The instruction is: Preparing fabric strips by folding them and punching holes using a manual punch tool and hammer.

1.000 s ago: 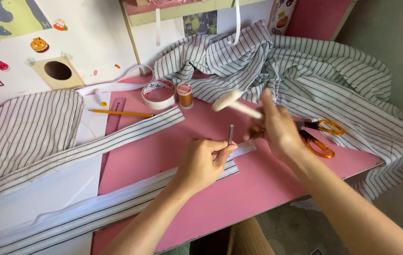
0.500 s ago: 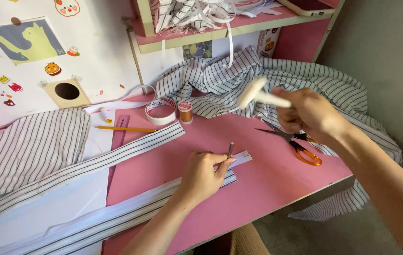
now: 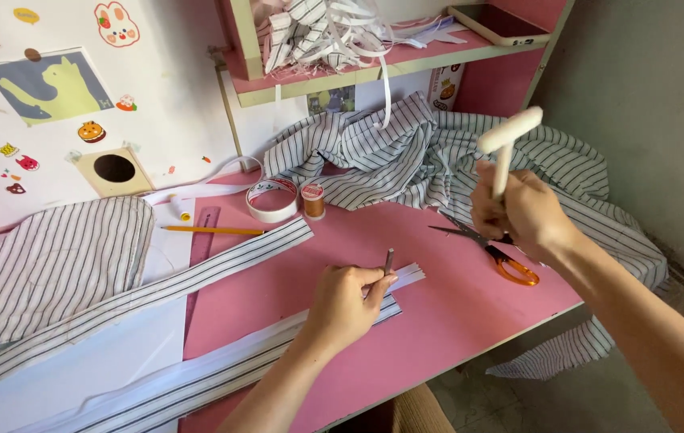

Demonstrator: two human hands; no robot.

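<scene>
Pinched upright in left hand (image 3: 346,301) grip: slim metal punch (image 3: 389,261), tip on folded striped fabric strip (image 3: 221,365) near pink desk (image 3: 438,321) front edge. Bare desk between. Right hand (image 3: 522,212) fisted round white mallet (image 3: 506,148), raised above orange-handled scissors (image 3: 490,248).

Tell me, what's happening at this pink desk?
A person holds a small metal punch upright with the left hand, its tip on the end of a striped fabric strip. The right hand holds a white mallet raised above the desk. Orange-handled scissors lie beneath that hand.
</scene>
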